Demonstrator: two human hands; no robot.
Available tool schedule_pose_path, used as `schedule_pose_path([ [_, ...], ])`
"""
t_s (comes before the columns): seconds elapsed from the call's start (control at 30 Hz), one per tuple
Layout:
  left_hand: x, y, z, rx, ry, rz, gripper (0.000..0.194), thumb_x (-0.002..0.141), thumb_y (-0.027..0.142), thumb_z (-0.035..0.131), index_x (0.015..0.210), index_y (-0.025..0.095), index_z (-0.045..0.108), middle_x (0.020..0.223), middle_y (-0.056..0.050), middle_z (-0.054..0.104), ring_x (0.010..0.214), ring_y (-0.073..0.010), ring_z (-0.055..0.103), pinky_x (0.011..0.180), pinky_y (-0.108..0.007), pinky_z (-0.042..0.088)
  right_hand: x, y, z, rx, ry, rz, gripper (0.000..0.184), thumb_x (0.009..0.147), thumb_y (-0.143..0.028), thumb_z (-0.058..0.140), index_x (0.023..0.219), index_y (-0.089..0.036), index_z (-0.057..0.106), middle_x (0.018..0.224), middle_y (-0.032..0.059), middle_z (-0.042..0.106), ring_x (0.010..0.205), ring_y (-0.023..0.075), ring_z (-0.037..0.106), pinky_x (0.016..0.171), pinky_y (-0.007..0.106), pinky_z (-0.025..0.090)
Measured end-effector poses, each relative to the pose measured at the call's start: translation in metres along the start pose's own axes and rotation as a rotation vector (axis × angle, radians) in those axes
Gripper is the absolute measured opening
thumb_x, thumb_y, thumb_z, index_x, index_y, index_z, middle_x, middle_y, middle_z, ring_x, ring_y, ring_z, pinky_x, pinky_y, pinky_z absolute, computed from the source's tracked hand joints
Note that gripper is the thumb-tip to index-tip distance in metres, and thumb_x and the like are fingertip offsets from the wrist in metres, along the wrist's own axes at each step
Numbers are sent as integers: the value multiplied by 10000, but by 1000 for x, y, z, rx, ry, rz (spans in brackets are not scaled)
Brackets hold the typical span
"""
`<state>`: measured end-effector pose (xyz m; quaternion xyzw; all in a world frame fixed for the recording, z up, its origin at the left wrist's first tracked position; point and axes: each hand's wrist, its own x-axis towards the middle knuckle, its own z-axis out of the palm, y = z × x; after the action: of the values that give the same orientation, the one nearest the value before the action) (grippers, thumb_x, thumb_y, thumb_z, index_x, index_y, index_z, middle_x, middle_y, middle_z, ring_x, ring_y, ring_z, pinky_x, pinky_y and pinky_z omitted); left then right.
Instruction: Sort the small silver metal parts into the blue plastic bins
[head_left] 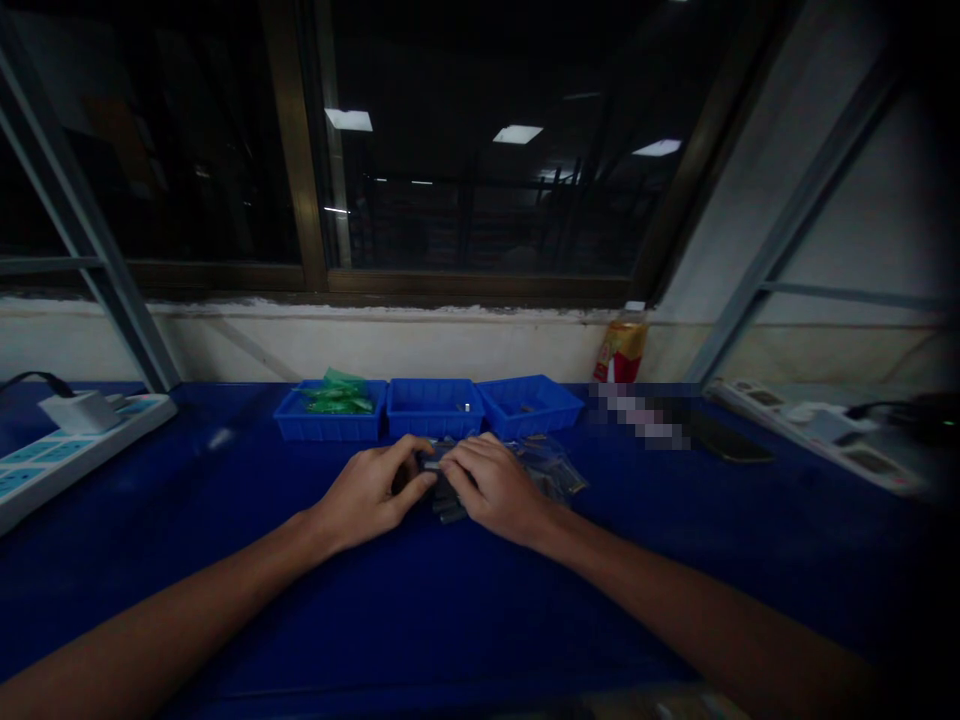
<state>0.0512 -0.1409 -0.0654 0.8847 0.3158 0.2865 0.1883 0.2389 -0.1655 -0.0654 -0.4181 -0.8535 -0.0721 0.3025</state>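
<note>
My left hand and my right hand meet over a small dark part on the blue table top. Fingers of both hands are curled and pinched round this part. Under and beside my right hand lies a pile of clear plastic bags with dark pieces in them. What exactly the dark part is stays too dim to make out.
Three blue trays stand in a row behind my hands: the left tray holds green bags, the middle tray a small piece, the right tray little. Power strips lie far left and far right. A phone and a red packet sit at right.
</note>
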Motion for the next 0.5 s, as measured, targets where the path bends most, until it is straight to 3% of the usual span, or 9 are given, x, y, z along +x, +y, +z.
schedule_pose_path([
  [0.17, 0, -2, 2, 16, 22, 36, 177, 865, 275, 458, 1008, 199, 529, 717, 25, 619, 616, -102, 566, 560, -194, 383, 0, 1, 1, 19, -17, -5, 312, 912, -228, 323, 724, -159, 562, 682, 31, 614, 679, 136, 547, 692, 295, 344],
  [0.27, 0, -2, -1, 5, 37, 27, 195, 892, 281, 414, 1014, 195, 540, 765, 8, 639, 665, -111, 590, 597, -202, 406, 0, -1, 0, 31, -10, 0, 210, 879, -287, 421, 773, -161, 551, 719, 30, 612, 706, 146, 549, 708, 302, 354],
  [0.37, 1, -2, -2, -13, 49, 12, 216, 906, 286, 384, 1016, 183, 540, 775, -1, 642, 678, -115, 597, 617, -210, 419, -2, -2, -2, 31, 34, 10, 158, 815, -315, 529, 861, -163, 542, 760, 31, 605, 732, 157, 543, 704, 304, 369],
  [0.5, 3, -2, -1, 4, 31, 35, 235, 912, 309, 370, 969, 171, 552, 727, 4, 618, 648, -113, 579, 605, -215, 419, -2, -4, -2, 43, 116, -5, 153, 835, -264, 498, 949, -171, 541, 840, 43, 618, 784, 153, 548, 734, 306, 381],
])
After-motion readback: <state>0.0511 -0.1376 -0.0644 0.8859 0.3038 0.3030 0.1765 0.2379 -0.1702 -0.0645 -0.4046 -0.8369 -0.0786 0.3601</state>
